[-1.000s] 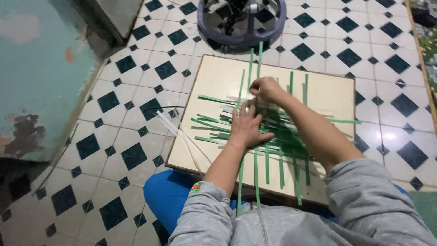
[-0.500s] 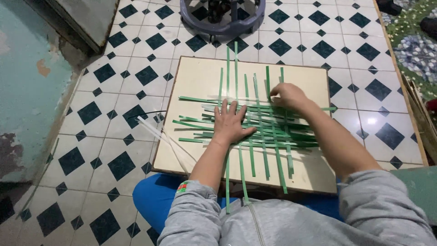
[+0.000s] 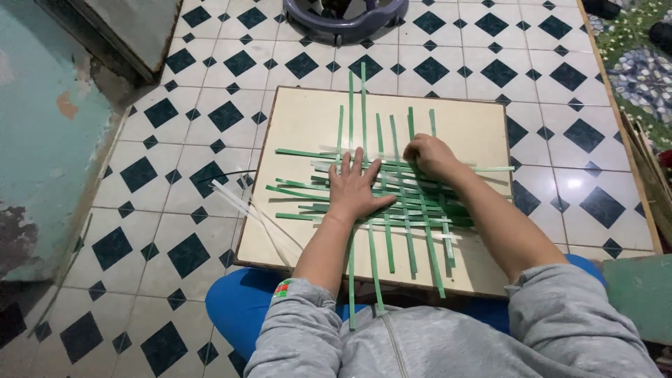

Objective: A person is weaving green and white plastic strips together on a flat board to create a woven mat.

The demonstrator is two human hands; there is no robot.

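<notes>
A cream board (image 3: 308, 122) lay on the tiled floor (image 3: 175, 175). At the board's middle sat the woven green strips (image 3: 399, 203). The left hand (image 3: 355, 190) pressed flat on them, fingers spread wide. Just right of it, the right hand (image 3: 428, 155) curled, fingertips pinching a strip. Pale strips (image 3: 255, 213) crossed the board's left edge.
</notes>
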